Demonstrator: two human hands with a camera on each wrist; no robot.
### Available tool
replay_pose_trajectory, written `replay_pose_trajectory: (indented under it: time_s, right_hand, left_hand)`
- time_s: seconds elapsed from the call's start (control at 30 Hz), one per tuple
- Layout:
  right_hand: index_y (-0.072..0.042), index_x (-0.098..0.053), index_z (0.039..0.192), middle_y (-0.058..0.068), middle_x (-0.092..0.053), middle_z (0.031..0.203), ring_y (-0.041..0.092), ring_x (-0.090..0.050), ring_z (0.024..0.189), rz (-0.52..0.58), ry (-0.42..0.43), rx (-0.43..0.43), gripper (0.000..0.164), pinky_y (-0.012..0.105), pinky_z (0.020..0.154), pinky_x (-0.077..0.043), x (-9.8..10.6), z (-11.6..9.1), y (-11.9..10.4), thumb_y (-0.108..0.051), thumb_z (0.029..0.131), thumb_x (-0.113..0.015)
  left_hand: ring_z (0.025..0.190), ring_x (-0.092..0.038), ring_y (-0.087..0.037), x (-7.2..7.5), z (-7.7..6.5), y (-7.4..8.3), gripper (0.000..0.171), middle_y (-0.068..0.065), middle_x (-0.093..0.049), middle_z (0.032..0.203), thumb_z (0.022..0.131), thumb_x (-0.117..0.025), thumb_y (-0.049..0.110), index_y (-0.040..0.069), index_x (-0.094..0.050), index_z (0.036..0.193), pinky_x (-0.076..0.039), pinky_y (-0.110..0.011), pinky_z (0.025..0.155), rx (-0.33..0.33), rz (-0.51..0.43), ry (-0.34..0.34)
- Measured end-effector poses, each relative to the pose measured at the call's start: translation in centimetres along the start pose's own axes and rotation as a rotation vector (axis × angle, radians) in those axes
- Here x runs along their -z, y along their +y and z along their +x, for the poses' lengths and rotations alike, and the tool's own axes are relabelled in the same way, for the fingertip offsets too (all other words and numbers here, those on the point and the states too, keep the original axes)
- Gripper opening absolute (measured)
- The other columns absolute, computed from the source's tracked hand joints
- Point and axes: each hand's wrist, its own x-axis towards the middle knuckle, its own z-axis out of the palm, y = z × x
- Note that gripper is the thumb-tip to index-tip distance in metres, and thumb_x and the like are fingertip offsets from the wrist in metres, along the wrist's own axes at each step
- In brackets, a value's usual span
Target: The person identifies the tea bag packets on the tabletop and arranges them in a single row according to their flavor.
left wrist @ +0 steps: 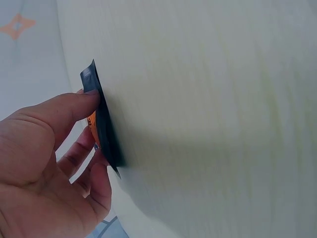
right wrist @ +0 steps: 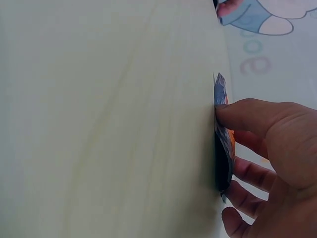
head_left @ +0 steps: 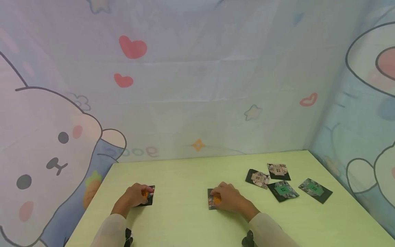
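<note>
My left hand [head_left: 134,195] is at the left of the table, pinching a small flat packet [left wrist: 105,131] by its edges between thumb and fingers. That packet is dark with an orange patch, and the fingers hide part of it. Near the middle, my right hand [head_left: 229,197] grips a second packet [right wrist: 224,144] of the same sort, thumb on one edge and fingers on the opposite one. Its printed side with orange faces up in the head view. Both packets are close over the tabletop, a wide gap between them.
On the right of the pale yellow table [head_left: 179,226] lie two packets with beige labels, one [head_left: 278,170] behind the other [head_left: 258,179]. Two green-labelled packets, one nearer [head_left: 283,190] and one farther right [head_left: 315,189], lie in front. A printed cloth [head_left: 185,113] hangs behind.
</note>
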Motion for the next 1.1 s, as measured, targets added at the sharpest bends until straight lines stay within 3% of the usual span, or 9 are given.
replay_pose_trajectory:
  time_s: [0.33,0.67,0.93,1.1]
  right_hand:
    - [-0.022,-0.074,0.117,0.004,-0.061,0.116,0.019,-0.048,0.092,-0.009,-0.039,0.015,0.034,0.032,0.069,-0.040,-1.5,2.6,-3.1,-0.026,0.083,-0.080]
    - [-0.025,-0.074,0.119,0.002,-0.061,0.117,0.019,-0.048,0.093,-0.026,-0.068,0.012,0.036,0.035,0.073,-0.041,-3.0,4.7,-5.8,-0.029,0.083,-0.081]
    - [-0.029,-0.073,0.118,0.001,-0.060,0.117,0.020,-0.050,0.094,-0.071,-0.066,-0.006,0.037,0.036,0.076,-0.044,-4.9,6.8,-7.9,-0.034,0.082,-0.081]
    - [-0.031,-0.073,0.118,0.000,-0.061,0.117,0.021,-0.052,0.097,-0.093,-0.060,-0.009,0.037,0.039,0.078,-0.046,-5.8,8.2,-9.5,-0.035,0.082,-0.082]
  left_hand:
    - [0.108,-0.061,-0.034,-0.2,0.0,-0.2,0.040,-0.019,-0.065,0.128,0.081,-0.078,0.001,0.016,-0.075,0.118,-0.052,-0.054,0.096,-0.001,-0.003,-0.001]
    - [0.112,-0.059,-0.037,0.0,-0.3,-0.1,0.042,-0.021,-0.061,0.132,0.081,-0.077,0.001,0.017,-0.075,0.119,-0.051,-0.055,0.096,0.020,-0.017,-0.003]
    - [0.100,-0.060,-0.030,0.1,-0.6,-0.1,0.042,-0.020,-0.064,0.127,0.079,-0.077,0.000,0.015,-0.076,0.118,-0.053,-0.045,0.085,0.000,-0.023,0.004]
    - [0.107,-0.059,-0.033,0.2,-0.5,0.2,0.042,-0.020,-0.060,0.129,0.081,-0.078,0.002,0.018,-0.075,0.120,-0.052,-0.053,0.094,0.021,0.003,0.006]
